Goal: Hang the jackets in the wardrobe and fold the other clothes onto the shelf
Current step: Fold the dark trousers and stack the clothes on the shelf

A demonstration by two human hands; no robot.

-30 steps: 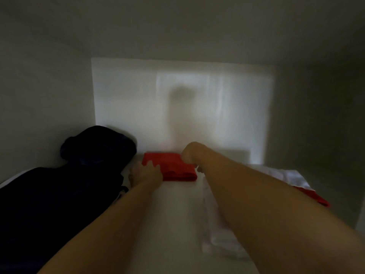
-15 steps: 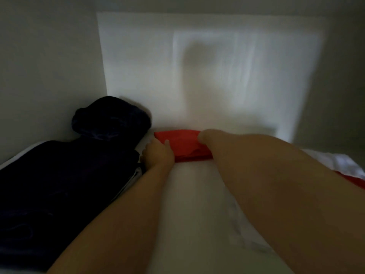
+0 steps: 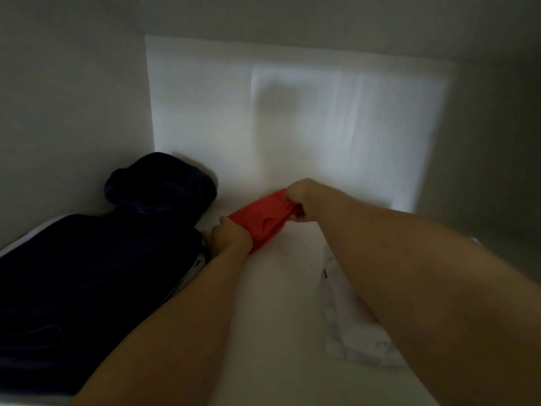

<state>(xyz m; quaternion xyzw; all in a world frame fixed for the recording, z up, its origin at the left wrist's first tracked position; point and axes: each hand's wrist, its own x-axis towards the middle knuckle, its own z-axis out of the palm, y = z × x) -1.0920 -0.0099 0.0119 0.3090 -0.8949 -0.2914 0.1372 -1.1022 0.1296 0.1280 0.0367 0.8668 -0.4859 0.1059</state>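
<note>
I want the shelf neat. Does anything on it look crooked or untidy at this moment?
Yes. The red garment lies askew, bunched and wrinkled. Its far end is held up by the right hand, while the left hand grips its lower end near the dark clothes.

I am looking into a wardrobe (image 3: pixel 483 142) in a home: a white shelf (image 3: pixel 278 303) boxed in by a pale back panel (image 3: pixel 292 127), plain side walls (image 3: pixel 73 112) and a low top (image 3: pixel 263 13). Dark clothes (image 3: pixel 87 273) lie folded along the shelf's left edge, with a dark bundle (image 3: pixel 161 183) in its back left corner. A red cloth (image 3: pixel 263 218) is toward the back, and a white cloth (image 3: pixel 351 332) is by the right edge.
</note>
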